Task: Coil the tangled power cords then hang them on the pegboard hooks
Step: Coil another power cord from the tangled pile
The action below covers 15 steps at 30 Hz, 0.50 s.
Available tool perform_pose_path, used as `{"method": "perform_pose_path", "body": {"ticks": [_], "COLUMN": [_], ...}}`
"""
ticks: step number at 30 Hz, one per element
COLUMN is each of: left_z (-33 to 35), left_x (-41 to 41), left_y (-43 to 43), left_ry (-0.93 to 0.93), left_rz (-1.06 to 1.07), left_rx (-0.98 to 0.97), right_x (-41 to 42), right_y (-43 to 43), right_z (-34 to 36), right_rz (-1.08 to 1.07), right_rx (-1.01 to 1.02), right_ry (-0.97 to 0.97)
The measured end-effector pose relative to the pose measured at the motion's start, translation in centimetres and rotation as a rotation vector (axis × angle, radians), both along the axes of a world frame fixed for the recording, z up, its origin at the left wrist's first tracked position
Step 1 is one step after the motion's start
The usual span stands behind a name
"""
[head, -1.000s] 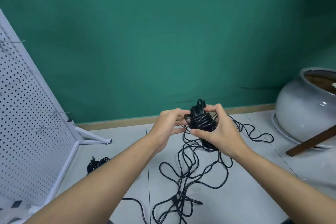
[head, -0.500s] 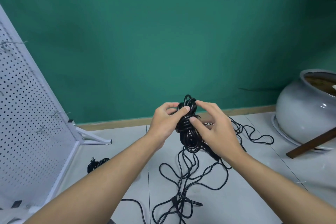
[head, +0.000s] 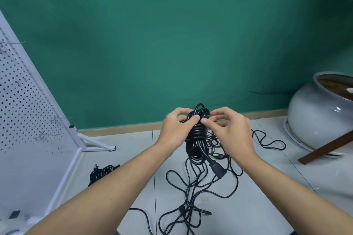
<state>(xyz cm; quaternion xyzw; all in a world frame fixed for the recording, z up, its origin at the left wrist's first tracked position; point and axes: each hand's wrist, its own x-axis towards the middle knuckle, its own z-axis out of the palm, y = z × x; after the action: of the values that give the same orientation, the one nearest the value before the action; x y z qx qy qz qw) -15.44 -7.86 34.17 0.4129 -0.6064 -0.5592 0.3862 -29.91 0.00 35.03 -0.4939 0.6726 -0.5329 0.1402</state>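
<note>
While left hand [head: 174, 129] grips coiled cord bundle [head: 197, 133] w/ curled fingers, right hand [head: 231, 131] pinches its top wraps.

We see soft, even light; the green wall [head: 172, 47] dims toward 1 o'clock. Glare marks the grey pot [head: 321, 118] at 3 o'clock; frame edges bow.

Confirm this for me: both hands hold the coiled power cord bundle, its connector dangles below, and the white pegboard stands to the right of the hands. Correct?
Not quite: the head view shows the white pegboard standing to the left of the hands, not the right. The rest holds: left hand and right hand both hold the coiled power cord bundle, and its connector dangles below.
</note>
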Motion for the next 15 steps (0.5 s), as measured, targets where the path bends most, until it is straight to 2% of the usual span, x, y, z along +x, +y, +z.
{"method": "perform_pose_path", "body": {"ticks": [5,15], "left_z": [0.5,0.0], "left_x": [-0.2,0.9], "left_y": [0.1,-0.4], "left_ry": [0.006,-0.067], "left_rz": [0.010,-0.024], "left_rx": [0.015,-0.081], "right_x": [-0.1,0.1], "right_y": [-0.2,-0.2], "right_z": [0.2,-0.1], "right_rz": [0.026,0.077], "right_rx": [-0.060,0.007], "right_ry": [-0.025,-0.029]}}
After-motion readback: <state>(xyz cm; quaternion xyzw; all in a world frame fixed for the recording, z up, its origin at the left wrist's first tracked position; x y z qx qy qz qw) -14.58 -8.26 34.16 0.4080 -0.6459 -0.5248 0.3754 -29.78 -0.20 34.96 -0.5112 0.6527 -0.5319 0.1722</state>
